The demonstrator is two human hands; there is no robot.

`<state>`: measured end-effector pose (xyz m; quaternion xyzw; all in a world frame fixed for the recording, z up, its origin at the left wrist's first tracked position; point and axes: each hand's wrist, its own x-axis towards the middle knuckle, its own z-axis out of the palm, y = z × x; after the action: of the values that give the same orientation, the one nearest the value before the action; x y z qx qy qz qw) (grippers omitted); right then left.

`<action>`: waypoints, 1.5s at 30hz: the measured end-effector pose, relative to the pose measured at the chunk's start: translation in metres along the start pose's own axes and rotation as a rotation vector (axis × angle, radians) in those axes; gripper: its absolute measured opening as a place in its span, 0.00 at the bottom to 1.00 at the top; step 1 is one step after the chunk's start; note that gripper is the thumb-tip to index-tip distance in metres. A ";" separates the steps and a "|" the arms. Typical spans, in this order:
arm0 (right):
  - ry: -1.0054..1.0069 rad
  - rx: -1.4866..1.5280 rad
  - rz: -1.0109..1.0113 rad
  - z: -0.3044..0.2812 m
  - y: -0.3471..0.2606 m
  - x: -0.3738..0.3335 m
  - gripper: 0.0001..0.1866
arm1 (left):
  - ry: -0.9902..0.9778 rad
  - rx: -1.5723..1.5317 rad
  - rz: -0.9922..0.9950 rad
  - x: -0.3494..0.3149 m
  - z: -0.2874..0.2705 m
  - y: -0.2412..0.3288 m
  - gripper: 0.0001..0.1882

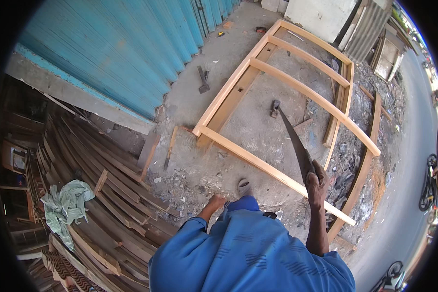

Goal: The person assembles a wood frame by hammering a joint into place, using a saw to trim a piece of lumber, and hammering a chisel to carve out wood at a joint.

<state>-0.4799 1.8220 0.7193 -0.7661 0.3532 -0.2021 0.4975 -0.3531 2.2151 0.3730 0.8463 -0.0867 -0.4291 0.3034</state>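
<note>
A hand saw (pixel 297 146) with a long dark blade is in my right hand (pixel 317 182), whose fingers are wrapped round its handle. The blade points away from me, over the inside of a pale wooden frame (pixel 260 163). My left hand (pixel 216 202) hangs low beside my leg, left of my foot; its fingers are too small and foreshortened to make out. Several rails join the frame's long sides, and some stick out past the right side. Near the saw's tip a small dark tool (pixel 275 108) lies on the concrete.
Left of the frame lie a hammer (pixel 203 80) and an L-shaped piece (pixel 171 146). Long planks (pixel 117 180) are stacked at lower left, with a green cloth (pixel 68 204) on them. A blue corrugated shutter (pixel 112 48) stands upper left; rubble and a road (pixel 399 194) run along the right.
</note>
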 end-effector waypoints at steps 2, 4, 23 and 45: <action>-0.061 0.016 0.023 0.024 0.003 0.005 0.33 | -0.094 0.050 -0.149 -0.002 -0.001 -0.030 0.21; -0.051 -0.058 -0.035 0.031 0.024 0.013 0.31 | -0.043 0.084 -0.036 0.002 0.006 0.027 0.18; -0.725 -0.029 -0.395 0.172 -0.088 0.161 0.26 | 0.487 -0.442 -0.046 0.050 0.004 0.105 0.18; -0.802 0.180 -0.409 0.475 0.290 0.224 0.22 | 1.231 -0.284 -0.015 0.466 -0.144 -0.107 0.15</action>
<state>-0.1148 1.8763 0.2463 -0.7915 -0.0449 -0.0136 0.6093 0.0348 2.1741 0.0610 0.8901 0.1679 0.1271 0.4041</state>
